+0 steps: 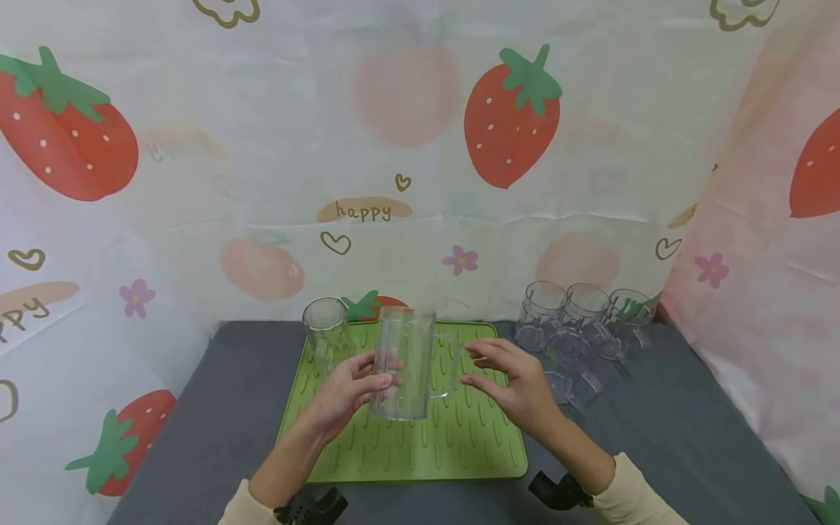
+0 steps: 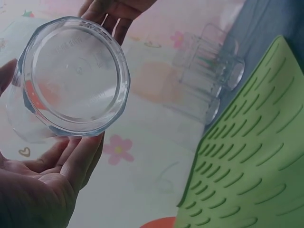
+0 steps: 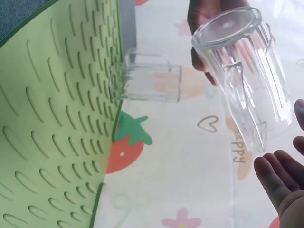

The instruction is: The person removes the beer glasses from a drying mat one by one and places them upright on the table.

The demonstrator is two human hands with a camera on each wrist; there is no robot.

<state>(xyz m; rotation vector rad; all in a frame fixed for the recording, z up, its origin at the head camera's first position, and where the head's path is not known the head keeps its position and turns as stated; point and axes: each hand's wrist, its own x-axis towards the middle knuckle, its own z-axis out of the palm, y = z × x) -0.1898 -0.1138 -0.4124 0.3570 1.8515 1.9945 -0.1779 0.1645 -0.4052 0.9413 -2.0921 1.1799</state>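
My left hand grips a clear ribbed mug by its left side, thumb across the front. The mug is held up over the green ridged mat, with its handle pointing right. In the left wrist view the round base of the mug faces the camera. My right hand is beside the handle, its thumb and fingers spread apart and holding nothing. The right wrist view shows these fingertips just off the handle's end. Another clear mug stands on the mat's back left.
Several more clear mugs stand close together on the grey tablecloth, right of the mat. A printed cloth with strawberries hangs behind the table and along its sides.
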